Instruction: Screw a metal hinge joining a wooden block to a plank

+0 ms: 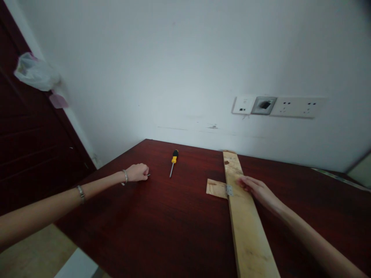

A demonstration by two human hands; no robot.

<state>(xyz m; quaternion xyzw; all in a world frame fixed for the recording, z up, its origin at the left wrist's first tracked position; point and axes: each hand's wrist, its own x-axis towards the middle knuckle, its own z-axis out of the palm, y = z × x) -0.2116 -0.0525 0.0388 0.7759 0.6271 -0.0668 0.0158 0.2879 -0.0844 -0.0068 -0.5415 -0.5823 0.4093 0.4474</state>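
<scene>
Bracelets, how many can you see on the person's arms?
2. One bracelet is by the left hand; a second bracelet is higher up that arm. The right arm shows none, but part is out of view.

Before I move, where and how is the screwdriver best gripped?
Probably around its black-and-yellow handle, from above: that is the thickest part, lying flat with the slim shaft pointing toward the near side of the table. The left hand is nearer but seems to pinch a small thin item.
</scene>
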